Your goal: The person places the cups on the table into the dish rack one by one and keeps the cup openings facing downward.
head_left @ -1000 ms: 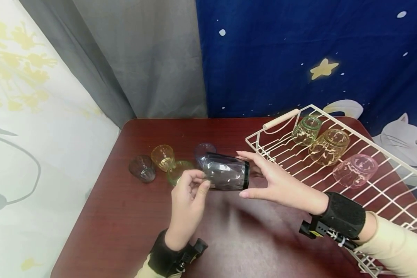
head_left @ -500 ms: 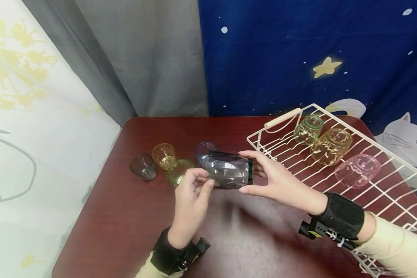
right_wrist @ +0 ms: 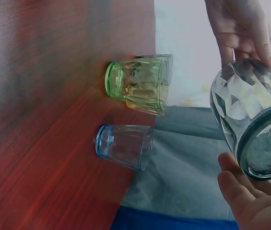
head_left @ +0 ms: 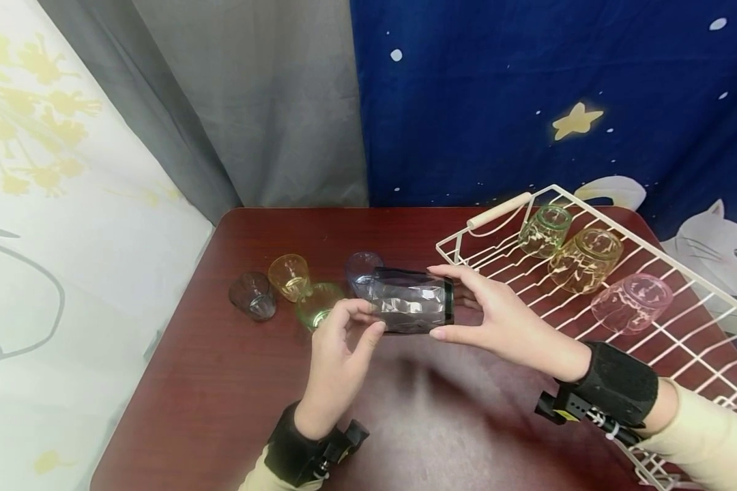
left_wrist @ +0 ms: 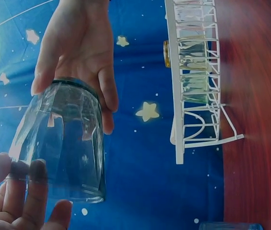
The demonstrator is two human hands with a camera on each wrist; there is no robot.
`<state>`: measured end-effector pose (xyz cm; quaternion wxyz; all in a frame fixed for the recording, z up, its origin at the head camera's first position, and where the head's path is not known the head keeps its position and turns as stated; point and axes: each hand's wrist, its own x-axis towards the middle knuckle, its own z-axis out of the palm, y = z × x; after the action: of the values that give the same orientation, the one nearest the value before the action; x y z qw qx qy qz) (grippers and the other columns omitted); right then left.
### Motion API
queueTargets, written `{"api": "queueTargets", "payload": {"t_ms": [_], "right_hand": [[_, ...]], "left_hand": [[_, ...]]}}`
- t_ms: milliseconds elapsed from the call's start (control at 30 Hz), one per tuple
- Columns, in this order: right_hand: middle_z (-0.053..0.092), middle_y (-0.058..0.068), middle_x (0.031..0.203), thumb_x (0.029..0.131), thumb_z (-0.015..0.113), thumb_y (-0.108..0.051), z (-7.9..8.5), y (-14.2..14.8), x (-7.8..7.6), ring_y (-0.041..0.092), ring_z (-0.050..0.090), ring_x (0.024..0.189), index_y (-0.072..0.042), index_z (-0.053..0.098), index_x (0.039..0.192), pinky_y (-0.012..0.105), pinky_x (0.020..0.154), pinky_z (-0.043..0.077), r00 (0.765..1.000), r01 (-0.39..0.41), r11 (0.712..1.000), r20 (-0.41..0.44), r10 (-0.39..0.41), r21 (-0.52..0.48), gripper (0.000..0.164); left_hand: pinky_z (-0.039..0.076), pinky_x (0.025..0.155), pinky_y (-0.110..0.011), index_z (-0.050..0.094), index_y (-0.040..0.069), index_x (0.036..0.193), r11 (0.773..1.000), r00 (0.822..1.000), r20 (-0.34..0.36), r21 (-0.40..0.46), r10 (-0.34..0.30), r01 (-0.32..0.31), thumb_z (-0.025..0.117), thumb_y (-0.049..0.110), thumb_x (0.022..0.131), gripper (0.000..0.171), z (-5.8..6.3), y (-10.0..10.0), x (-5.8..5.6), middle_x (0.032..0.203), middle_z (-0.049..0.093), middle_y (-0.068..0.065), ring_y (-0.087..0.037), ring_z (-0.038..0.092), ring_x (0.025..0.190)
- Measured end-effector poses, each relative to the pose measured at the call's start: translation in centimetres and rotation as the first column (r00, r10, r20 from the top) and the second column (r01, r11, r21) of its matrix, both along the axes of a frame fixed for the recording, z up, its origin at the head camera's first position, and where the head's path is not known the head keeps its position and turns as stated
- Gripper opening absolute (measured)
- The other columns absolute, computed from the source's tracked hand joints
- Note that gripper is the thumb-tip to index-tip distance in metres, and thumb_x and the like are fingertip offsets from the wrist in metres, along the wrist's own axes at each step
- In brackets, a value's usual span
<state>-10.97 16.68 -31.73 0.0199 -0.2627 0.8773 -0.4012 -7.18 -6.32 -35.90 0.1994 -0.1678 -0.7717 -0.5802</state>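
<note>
A smoky grey drinking glass (head_left: 409,300) lies sideways in the air above the table, its mouth to the left and its thick base to the right. My left hand (head_left: 342,361) pinches its rim between thumb and fingers; in the left wrist view those fingers (left_wrist: 35,191) show at the mouth, some inside it. Around the base end, my right hand (head_left: 494,310) holds the glass with thumb and fingers spread to either side. Behind the held glass a blue glass (head_left: 362,269) stands on the table, partly hidden, and a green glass (head_left: 316,305) stands behind the left hand.
A yellow glass (head_left: 290,276) and a dark grey glass (head_left: 253,296) stand at the left of the table (head_left: 221,402). At the right, a white wire basket (head_left: 682,337) holds upside-down green (head_left: 544,232), yellow (head_left: 585,260) and pink glasses (head_left: 632,303). Curtains (head_left: 282,102) hang behind.
Both hands and the grey glass between them have shifted slightly to the right. The glasses on the table and in the basket stay as they were.
</note>
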Motion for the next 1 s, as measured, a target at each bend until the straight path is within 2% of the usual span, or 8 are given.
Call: {"api": "queueTargets", "payload": {"t_ms": [133, 267, 433, 600, 733, 833, 933, 1000], "right_hand": [[0.063, 0.008, 0.13, 0.078, 0.082, -0.024, 0.2, 0.1, 0.1, 0.016, 0.066, 0.112, -0.016, 0.046, 0.139, 0.019, 0.091, 0.053, 1.0, 0.017, 1.0, -0.019, -0.017, -0.018, 0.071], [0.066, 0.01, 0.124, 0.077, 0.083, -0.021, 0.5, 0.2, 0.1, 0.007, 0.066, 0.109, -0.014, 0.048, 0.136, 0.01, 0.09, 0.049, 0.999, 0.047, 0.996, 0.0, -0.047, -0.075, 0.069], [0.066, 0.009, 0.123, 0.075, 0.083, -0.019, 0.8, 0.6, 0.0, -0.009, 0.062, 0.103, -0.013, 0.049, 0.133, 0.006, 0.089, 0.048, 0.995, 0.097, 0.991, 0.007, -0.097, -0.092, 0.067], [0.065, 0.008, 0.123, 0.076, 0.083, -0.018, 1.2, 1.2, 0.0, -0.012, 0.06, 0.101, -0.014, 0.05, 0.132, 0.004, 0.091, 0.046, 0.992, 0.121, 0.988, -0.007, -0.123, -0.094, 0.066], [0.068, 0.005, 0.117, 0.076, 0.083, -0.021, 1.5, 1.7, 0.2, -0.012, 0.061, 0.098, -0.02, 0.052, 0.133, 0.004, 0.086, 0.046, 0.986, 0.149, 0.987, -0.066, -0.153, -0.061, 0.065], [0.07, -0.002, 0.115, 0.074, 0.084, -0.026, 1.7, 2.3, 0.2, -0.011, 0.059, 0.093, -0.029, 0.054, 0.133, 0.006, 0.08, 0.044, 0.97, 0.199, 0.98, -0.139, -0.198, -0.006, 0.066], [0.068, -0.005, 0.12, 0.073, 0.085, -0.03, 1.8, 3.0, 0.2, -0.007, 0.057, 0.097, -0.036, 0.053, 0.133, 0.009, 0.081, 0.039, 0.951, 0.259, 0.965, -0.186, -0.247, 0.043, 0.067], [0.065, -0.006, 0.126, 0.073, 0.085, -0.032, 1.9, 3.6, 0.2, -0.003, 0.056, 0.104, -0.039, 0.053, 0.133, 0.011, 0.083, 0.037, 0.942, 0.295, 0.954, -0.186, -0.279, 0.06, 0.067]], "left_hand": [[0.057, 0.084, -0.029, 0.058, 0.001, 0.103, 0.997, 0.999, -0.029, -0.07, 0.035, -0.037, 0.069, 0.005, 0.088, 0.019, -0.1, -0.2, -0.1, 0.089, 0.068, -0.01, -0.019, 0.067, 0.087], [0.056, 0.083, -0.028, 0.06, 0.003, 0.104, 0.993, 0.998, -0.035, -0.108, 0.044, -0.047, 0.07, 0.008, 0.087, 0.021, -0.2, -0.3, -0.2, 0.088, 0.069, -0.008, -0.015, 0.067, 0.086], [0.055, 0.084, -0.027, 0.061, 0.004, 0.108, 0.987, 0.999, -0.032, -0.156, 0.027, -0.032, 0.071, 0.008, 0.086, 0.024, -0.2, -0.5, -0.4, 0.087, 0.069, -0.006, -0.012, 0.065, 0.086], [0.054, 0.084, -0.026, 0.062, 0.006, 0.112, 0.976, 0.999, -0.03, -0.218, 0.017, -0.023, 0.07, 0.007, 0.086, 0.027, -0.1, -0.6, -0.5, 0.088, 0.067, -0.002, -0.011, 0.064, 0.088], [0.054, 0.084, -0.026, 0.063, 0.008, 0.113, 0.97, 0.999, -0.02, -0.24, 0.034, -0.037, 0.07, 0.007, 0.086, 0.028, 0.1, -0.8, -0.7, 0.09, 0.068, 0.0, -0.01, 0.065, 0.09], [0.055, 0.082, -0.027, 0.063, 0.01, 0.113, 0.965, 0.998, -0.017, -0.255, 0.059, -0.061, 0.069, 0.007, 0.086, 0.028, 0.0, -1.2, -1.0, 0.092, 0.068, 0.001, -0.009, 0.066, 0.09], [0.055, 0.081, -0.029, 0.063, 0.011, 0.114, 0.959, 0.996, -0.007, -0.271, 0.086, -0.085, 0.069, 0.008, 0.087, 0.028, -0.1, -1.8, -1.4, 0.094, 0.068, 0.001, -0.009, 0.065, 0.09], [0.055, 0.084, -0.031, 0.064, 0.01, 0.113, 0.953, 0.994, 0.0, -0.284, 0.106, -0.102, 0.069, 0.009, 0.087, 0.027, -0.2, -2.3, -1.7, 0.095, 0.068, 0.001, -0.008, 0.065, 0.09]]}}
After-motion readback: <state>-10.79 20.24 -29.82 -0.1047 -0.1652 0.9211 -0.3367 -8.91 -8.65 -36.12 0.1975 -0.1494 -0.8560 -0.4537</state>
